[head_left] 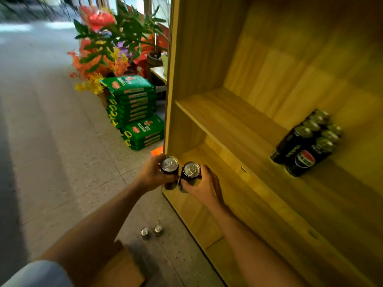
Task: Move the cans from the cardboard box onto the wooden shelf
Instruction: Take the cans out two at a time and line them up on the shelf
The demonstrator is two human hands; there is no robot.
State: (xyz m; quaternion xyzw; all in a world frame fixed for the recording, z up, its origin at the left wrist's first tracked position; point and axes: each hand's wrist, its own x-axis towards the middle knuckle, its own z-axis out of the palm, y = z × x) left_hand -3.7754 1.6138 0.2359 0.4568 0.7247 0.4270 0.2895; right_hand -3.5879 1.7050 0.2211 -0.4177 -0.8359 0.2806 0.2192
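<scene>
Reference landmark: the wooden shelf [259,129], occupying the right side of the view. Left of the wooden shelf, a stack of green bags [134,108] rests on the tiled floor [51,141] in front of artificial flowers [107,48]. At the lower left, well clear of the wooden shelf, a corner of the cardboard box [122,268] is visible; its contents cannot be seen. Between the box and the wooden shelf, 2 loose cans [151,230] stand upright on the floor. At the front left corner of the wooden shelf, the left hand [152,175] is wrapped closed around 1 black can [170,168], held upright. Just beside it, the right hand [204,187] is wrapped closed around a second black can [190,175], also upright; the 2 held cans nearly touch. On the middle board of the wooden shelf, toward its right, a cluster of black cans [308,141] stands in 2 rows.
</scene>
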